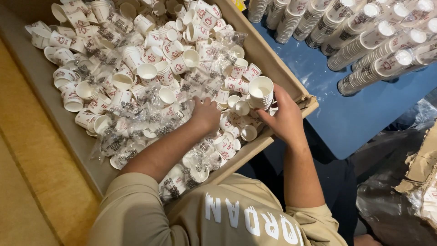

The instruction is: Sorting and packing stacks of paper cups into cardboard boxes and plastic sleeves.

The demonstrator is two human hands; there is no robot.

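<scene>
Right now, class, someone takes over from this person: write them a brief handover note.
Left hand: reaches into the loose cups in the cardboard box, fingers down among them; grip unclear.
Right hand: holds a short nested stack of cups at the box's near corner.
Done: long cup stacks lie on the blue table.
Left: most cups in the box lie loose, among clear wrappers.

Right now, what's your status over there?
Right hand grips a short stack of paper cups. Left hand rummages among loose cups in the cardboard box. Nothing blocking.
</scene>
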